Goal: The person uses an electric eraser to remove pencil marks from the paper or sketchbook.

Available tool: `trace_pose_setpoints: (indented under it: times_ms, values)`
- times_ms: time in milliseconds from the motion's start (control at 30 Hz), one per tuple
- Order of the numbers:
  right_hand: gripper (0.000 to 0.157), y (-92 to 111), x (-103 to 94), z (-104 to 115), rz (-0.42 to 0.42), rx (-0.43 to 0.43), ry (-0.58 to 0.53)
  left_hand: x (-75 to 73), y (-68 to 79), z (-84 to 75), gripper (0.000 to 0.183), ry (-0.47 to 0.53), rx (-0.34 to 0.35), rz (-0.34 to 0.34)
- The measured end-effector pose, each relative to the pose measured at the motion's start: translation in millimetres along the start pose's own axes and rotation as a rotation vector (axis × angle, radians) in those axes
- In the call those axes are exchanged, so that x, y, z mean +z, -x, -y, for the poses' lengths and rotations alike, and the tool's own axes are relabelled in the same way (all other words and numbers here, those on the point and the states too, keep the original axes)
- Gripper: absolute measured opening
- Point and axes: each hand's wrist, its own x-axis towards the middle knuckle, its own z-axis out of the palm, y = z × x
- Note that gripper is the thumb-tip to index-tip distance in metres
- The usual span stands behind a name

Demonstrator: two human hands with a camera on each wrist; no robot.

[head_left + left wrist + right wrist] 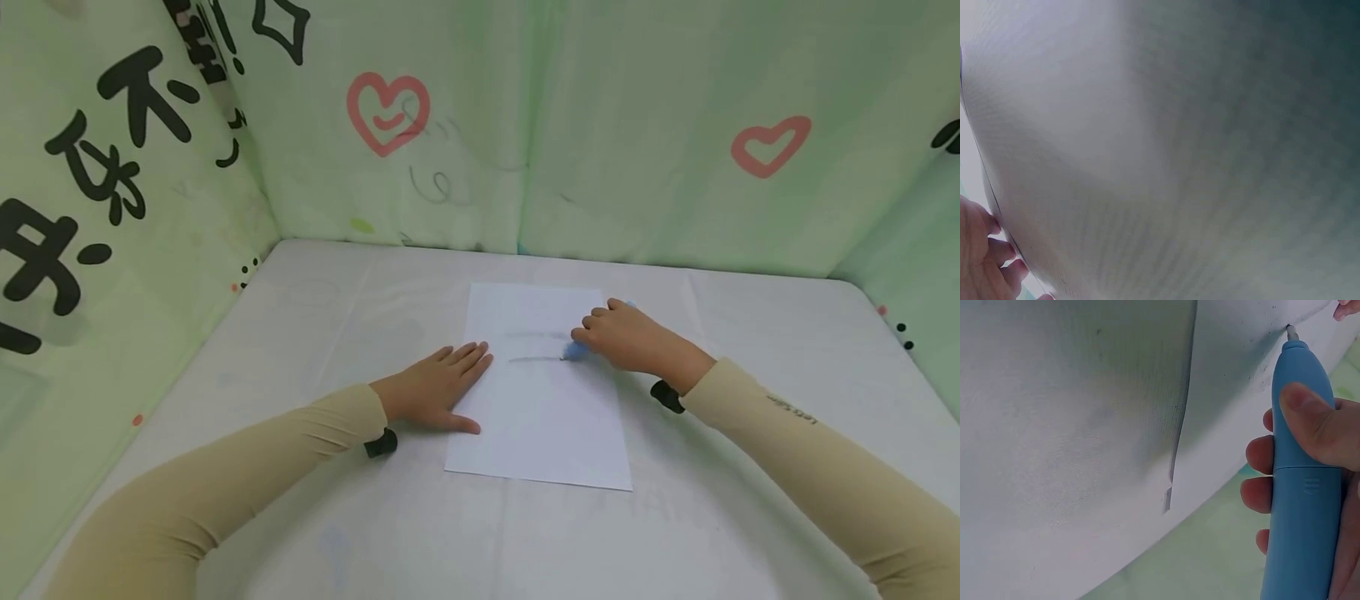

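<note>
A white sheet of paper [540,433] lies on the table, with a thin dark line [536,359] and a fainter, smudged one [528,335] above it. My left hand [435,390] rests flat on the sheet's left edge, fingers spread. In the left wrist view only some fingers [1000,253] show, at the lower left corner. My right hand [637,337] grips a thick blue electric eraser [1302,500], thumb on one side and fingers curled round the other. Its narrow tip [1292,332] points down at the paper, at the right end of the lower line.
A whitish cloth covers the table [360,517]. Pale green curtains [630,125] with hearts and black characters stand along the back and both sides. A black wrist camera [381,443] sits under the left wrist, another [667,397] under the right.
</note>
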Motion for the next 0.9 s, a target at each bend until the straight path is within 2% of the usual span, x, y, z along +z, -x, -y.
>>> trace_pose_setpoints:
  times_ms: [133, 367, 600, 800, 900]
  values:
    - [0.016, -2, 1.3, -1, -0.024, 0.001, -0.010, -0.1, -0.2, 0.7, 0.100, 0.004, 0.001, -0.001]
    - [0.017, 0, -0.2, -1, 0.037, 0.011, -0.022, 0.8, -0.1, 0.6, 0.101, 0.005, 0.004, -0.007]
    - [0.014, -5, 3.9, 0, -0.025, -0.007, -0.014, 2.0, -0.2, -0.1, 0.101, 0.028, 0.011, -0.004]
    - [0.016, -8, 2.8, 1, 0.026, -0.013, 0.000, 3.0, -1.8, -0.6, 0.100, 0.020, 0.010, 0.003]
    - [0.016, -10, 2.0, 0, 0.025, -0.010, 0.021, 2.0, -1.9, -0.1, 0.100, 0.005, 0.000, 0.007]
